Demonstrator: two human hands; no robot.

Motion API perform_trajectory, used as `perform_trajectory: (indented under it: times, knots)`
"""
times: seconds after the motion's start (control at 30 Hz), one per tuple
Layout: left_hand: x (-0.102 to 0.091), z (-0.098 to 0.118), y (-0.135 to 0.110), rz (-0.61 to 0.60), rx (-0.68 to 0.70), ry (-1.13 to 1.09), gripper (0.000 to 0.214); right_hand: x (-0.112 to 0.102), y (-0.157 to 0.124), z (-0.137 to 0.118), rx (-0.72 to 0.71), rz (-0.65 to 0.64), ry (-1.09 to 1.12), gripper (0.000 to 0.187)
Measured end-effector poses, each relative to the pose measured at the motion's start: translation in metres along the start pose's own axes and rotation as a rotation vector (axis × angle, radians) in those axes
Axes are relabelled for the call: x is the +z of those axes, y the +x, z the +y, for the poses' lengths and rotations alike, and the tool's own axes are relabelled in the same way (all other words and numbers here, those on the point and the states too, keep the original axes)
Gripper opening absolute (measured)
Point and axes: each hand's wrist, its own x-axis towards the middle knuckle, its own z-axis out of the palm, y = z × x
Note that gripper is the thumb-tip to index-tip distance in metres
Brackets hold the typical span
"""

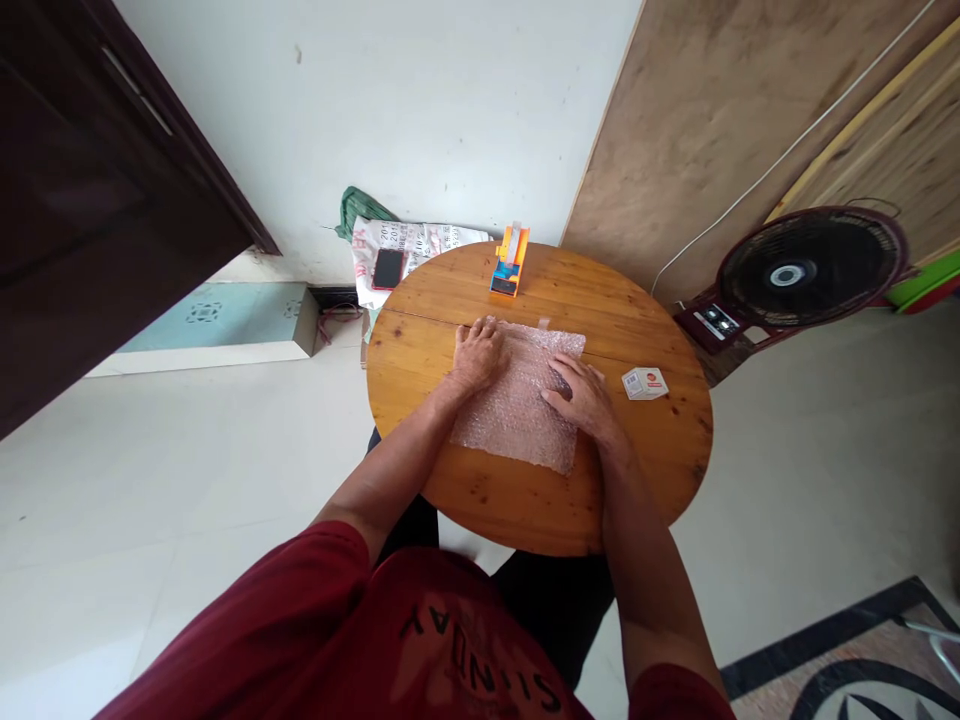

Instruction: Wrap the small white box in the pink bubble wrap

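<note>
A sheet of clear bubble wrap (517, 410) lies spread on the round wooden table (487, 495). On its upper left edge rests my left hand (478, 355), open, palm down. My right hand (583, 395) lies on the right side of the sheet with its fingers spread. Something small and dark shows near the right fingers, too unclear to name. Past the sheet, at the far edge of the table, stands an orange and blue tape dispenser (510, 262). To the right of my right hand is a small white box (645, 384) with a red mark.
Behind the table, a phone (388, 269) lies on a printed white sack (420, 238) against the wall. A dark round fan (795, 270) stands at the right. A dark door (112, 170) is on the left, near a pale blue step (210, 318).
</note>
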Motion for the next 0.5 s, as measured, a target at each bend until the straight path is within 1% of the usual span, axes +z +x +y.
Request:
perform_trajectory:
  times: [0.17, 0.33, 0.43, 0.5]
  knots:
    - [-0.002, 0.006, 0.001, 0.03, -0.024, -0.012, 0.044, 0.0, 0.0, 0.0, 0.006, -0.001, -0.01, 0.052]
    - [-0.01, 0.015, -0.001, 0.073, 0.059, -0.043, 0.036, -0.002, 0.001, -0.002, 0.007, -0.005, -0.004, 0.052]
    - [-0.011, 0.016, -0.003, 0.027, 0.11, -0.029, 0.03, -0.002, 0.001, -0.001, 0.013, -0.013, -0.005, 0.052]
    - [-0.01, 0.014, -0.003, -0.018, 0.095, 0.0, 0.027, -0.001, 0.001, 0.0, 0.019, -0.014, -0.007, 0.054]
